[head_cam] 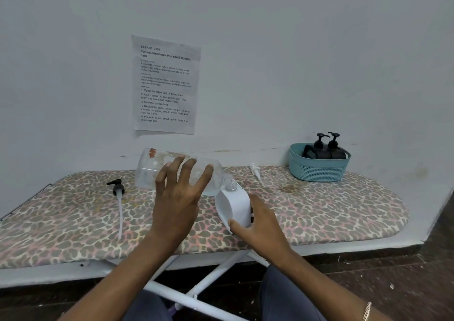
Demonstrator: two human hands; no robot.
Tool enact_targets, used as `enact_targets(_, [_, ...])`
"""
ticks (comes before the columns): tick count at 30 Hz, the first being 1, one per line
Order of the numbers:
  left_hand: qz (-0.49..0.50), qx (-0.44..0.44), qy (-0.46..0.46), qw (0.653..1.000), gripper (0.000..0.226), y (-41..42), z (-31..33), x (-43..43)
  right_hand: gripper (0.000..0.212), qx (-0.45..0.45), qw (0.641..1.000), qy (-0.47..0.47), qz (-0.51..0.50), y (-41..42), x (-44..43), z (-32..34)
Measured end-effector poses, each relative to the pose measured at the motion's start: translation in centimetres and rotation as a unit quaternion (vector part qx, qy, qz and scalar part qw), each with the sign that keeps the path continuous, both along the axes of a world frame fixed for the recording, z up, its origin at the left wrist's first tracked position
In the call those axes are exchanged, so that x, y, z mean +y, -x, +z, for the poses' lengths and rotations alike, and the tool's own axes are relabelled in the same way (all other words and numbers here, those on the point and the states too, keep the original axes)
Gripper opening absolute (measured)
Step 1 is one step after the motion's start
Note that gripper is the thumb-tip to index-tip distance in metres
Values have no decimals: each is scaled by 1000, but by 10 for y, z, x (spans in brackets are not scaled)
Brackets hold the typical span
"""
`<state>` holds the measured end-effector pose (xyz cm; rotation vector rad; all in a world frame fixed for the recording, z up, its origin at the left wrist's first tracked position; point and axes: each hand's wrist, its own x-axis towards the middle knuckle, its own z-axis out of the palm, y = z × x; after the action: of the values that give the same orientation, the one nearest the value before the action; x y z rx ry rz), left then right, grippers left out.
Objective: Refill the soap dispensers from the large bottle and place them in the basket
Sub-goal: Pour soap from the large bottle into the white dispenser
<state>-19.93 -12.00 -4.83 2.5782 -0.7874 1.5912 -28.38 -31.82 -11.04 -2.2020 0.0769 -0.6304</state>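
Observation:
My left hand (178, 193) grips a large clear bottle (149, 168), tipped almost flat with its mouth down to the right. The mouth meets the open neck of a white soap dispenser (235, 206), which leans left on the board. My right hand (258, 225) holds that dispenser by its lower right side. A white pump head (255, 172) lies loose behind it. A black pump with a long white tube (118, 193) lies to the left. Two black dispensers (325, 148) stand in the teal basket (317, 171) at the back right.
Everything rests on an ironing board with a leopard-print cover (331, 210), pushed against a white wall. A printed sheet (165, 85) is taped to the wall. White metal legs (208, 279) cross under the board, above my knees and a dark floor.

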Motion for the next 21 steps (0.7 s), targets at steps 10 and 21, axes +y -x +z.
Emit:
enact_targets(10, [-2,7,-7,1000,75,1,3,0,73,28,999,14,15,-2,-6,0])
enact_targets(21, [-17,10,-16,1000,79,0,4,2,74,29,999,15,14,-3,-7,0])
